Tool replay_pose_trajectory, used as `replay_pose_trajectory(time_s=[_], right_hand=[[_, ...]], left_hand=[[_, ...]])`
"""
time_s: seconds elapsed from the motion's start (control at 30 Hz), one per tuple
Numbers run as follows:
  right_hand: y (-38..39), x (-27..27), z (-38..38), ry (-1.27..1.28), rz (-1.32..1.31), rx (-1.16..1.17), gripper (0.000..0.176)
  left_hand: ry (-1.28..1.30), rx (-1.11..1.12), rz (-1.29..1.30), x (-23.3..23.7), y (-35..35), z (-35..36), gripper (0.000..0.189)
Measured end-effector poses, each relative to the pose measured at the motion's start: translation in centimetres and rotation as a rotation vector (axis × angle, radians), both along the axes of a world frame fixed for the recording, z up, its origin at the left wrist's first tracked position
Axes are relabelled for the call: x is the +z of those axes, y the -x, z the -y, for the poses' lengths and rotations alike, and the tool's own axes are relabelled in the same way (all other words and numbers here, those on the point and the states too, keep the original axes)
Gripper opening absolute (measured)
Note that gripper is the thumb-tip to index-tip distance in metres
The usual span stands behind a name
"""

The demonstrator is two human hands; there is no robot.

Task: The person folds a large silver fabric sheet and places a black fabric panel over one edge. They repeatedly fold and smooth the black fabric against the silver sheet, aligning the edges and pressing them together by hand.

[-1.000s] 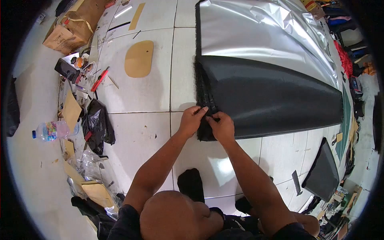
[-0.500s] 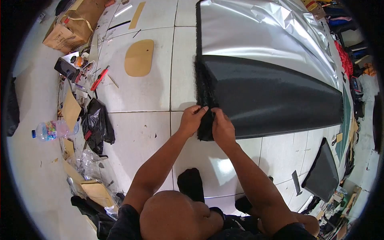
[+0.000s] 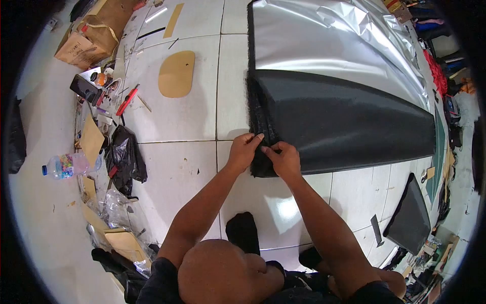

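A large sheet of black material (image 3: 344,121) lies folded on the tiled floor, with a fuzzy dark edge along its left side. Beyond the fold, a crinkled silver sheet (image 3: 309,43) stretches to the far side. My left hand (image 3: 245,151) pinches the fuzzy edge near its lower left corner, thumb pointing right. Close beside it, my right hand (image 3: 284,159) has thumb and fingers drawn together on the same edge strip. Both hands touch the black material, and their fingertips partly hide the spot they grip.
A tan rounded panel (image 3: 176,74) lies on the left tiles, near a red cutter (image 3: 127,100). Along the left sit a black plastic bag (image 3: 124,157), a bottle (image 3: 68,165) and a cardboard box (image 3: 91,43). A black offcut (image 3: 409,215) rests at right.
My right hand has shifted slightly down and its fingers now turn left toward the edge strip. My left hand stays in place. The edge strip between them looks more opened out.
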State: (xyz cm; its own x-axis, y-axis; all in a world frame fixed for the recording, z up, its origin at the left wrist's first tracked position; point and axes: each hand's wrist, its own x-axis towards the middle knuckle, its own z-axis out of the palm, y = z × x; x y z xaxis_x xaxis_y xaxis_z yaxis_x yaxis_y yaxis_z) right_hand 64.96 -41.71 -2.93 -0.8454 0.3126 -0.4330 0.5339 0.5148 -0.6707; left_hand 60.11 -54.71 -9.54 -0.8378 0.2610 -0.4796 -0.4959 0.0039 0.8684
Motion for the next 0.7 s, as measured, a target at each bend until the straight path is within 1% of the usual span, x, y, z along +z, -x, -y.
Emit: replay_pose_trajectory(time_s=[0.1,0.2,0.27,0.3,0.4,0.47,0.5,0.6,0.7], right_hand=[[-0.2,0.5,-0.1,0.031,-0.063,0.012,0.019],[-1.2,-1.3,-0.1,-0.121,-0.344,0.126,0.015],[-1.5,-1.5,0.2,-0.141,-0.29,0.113,0.014],[-1.5,-1.4,0.4,-0.15,-0.262,0.106,0.013],[-1.4,-1.6,0.3,-0.256,-0.335,0.252,0.017],[-1.4,-1.6,0.4,-0.281,-0.32,0.274,0.02],[-1.3,-1.6,0.5,-0.294,-0.313,0.287,0.022],[-1.5,-1.0,1.0,-0.451,-0.353,0.328,0.021],[-1.1,-1.7,0.7,-0.222,-0.303,0.163,0.02]], left_hand=[[0.014,-0.01,0.009,0.5,0.0,0.0,0.024],[-0.001,-0.014,0.01,0.5,-0.1,0.0,0.024],[-0.036,0.007,0.024,0.6,0.0,-0.2,0.025],[-0.011,-0.005,0.014,0.7,0.0,-0.1,0.025],[0.059,-0.034,-0.003,1.1,0.0,0.1,0.025],[0.097,-0.034,-0.003,1.4,0.0,0.1,0.027],[0.076,-0.028,-0.01,1.3,0.0,0.0,0.026],[0.033,-0.012,-0.012,0.6,-0.1,-0.1,0.025],[0.038,-0.017,0.01,0.1,0.0,0.0,0.025]])
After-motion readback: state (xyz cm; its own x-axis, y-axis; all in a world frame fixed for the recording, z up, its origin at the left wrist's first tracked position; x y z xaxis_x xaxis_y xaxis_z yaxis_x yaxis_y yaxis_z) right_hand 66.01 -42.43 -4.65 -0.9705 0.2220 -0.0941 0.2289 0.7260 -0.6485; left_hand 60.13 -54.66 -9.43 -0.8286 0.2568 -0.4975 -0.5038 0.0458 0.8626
